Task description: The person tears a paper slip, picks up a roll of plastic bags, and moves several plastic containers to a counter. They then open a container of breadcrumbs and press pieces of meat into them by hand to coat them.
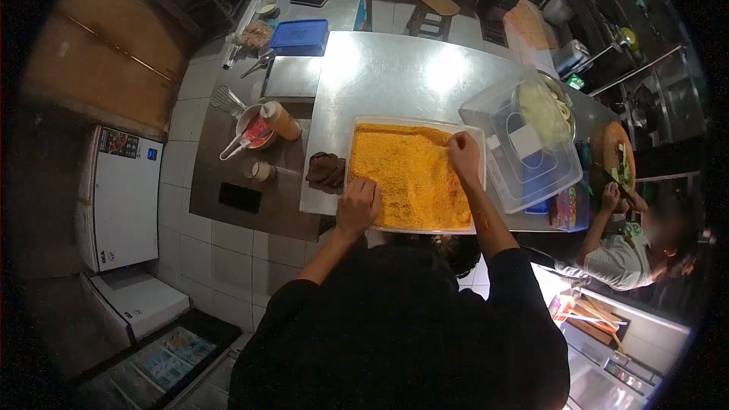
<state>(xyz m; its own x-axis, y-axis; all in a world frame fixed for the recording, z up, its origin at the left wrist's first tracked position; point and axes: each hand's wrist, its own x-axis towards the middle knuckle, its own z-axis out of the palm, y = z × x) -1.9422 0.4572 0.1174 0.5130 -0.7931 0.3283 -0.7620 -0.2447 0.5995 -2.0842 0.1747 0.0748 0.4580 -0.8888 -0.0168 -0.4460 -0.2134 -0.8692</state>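
A clear plastic container [478,216] filled with orange-yellow breadcrumbs [410,175] lies in front of me on the steel table. My left hand [359,205] is at the container's left side, its fingers curled together at the edge of the crumbs; anything inside them is hidden. Over the right part of the crumbs, my right hand [465,156] is closed like a fist, and what it may hold cannot be seen. A dark brown folded cloth [326,171] lies left of the container, near my left hand.
Right of the container rests a clear plastic lid [531,159], near a bowl of pale slices [558,106]. Leftward stand a squeeze bottle [281,120], a whisk [225,100] and a blue box [299,36]. Another person [630,250] works at a round cutting board [613,152].
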